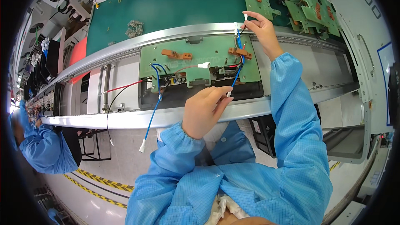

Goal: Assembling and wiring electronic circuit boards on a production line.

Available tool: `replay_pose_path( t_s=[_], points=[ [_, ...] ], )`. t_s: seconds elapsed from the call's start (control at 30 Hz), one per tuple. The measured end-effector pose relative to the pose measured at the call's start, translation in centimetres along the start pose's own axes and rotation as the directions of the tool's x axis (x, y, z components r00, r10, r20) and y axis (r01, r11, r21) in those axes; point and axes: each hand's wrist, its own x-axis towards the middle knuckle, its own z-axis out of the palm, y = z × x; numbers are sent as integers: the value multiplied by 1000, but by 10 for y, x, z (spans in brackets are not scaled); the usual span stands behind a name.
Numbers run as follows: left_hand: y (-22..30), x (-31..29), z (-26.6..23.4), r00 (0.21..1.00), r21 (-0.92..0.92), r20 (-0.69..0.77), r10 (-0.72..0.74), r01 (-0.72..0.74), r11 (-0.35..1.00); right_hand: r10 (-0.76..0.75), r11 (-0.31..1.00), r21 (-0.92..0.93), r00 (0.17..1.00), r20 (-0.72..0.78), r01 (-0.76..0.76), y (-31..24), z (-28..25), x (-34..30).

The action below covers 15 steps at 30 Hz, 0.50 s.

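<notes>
A green fixture board [196,50] lies across the conveyor rails, with brown clamps [177,54] on its top and wired electronic parts along its near edge. My left hand [204,110] is closed in a pinch at that near edge, on a blue wire [236,77] with a white end by the fingertips. Beyond the board's far right corner, my right hand [260,29] pinches a small white connector [246,16] on a dark wire. More blue wires run up beside it. A white connector [203,65] rests on the board's middle.
Left of the board, a blue wire with a white connector [143,146] and a black wire [107,127] hang over the front rail [96,120]. Behind is a green mat [179,4] with small bagged parts [134,28]. More fixture boards [308,6] pile at far right. Another person [48,148] works at left.
</notes>
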Motion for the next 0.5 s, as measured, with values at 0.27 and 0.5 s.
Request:
replay_pose_path(
  t_s=[0.27,0.5],
  points=[
    [18,24,-12,998,129,-44,-49,54,990,68,993,92,996,59,-73,-8,7,-4],
    [6,52,-10,999,371,-19,37,-27,928,92,992,87,994,53,-96,-11,7,-8]
  ],
)
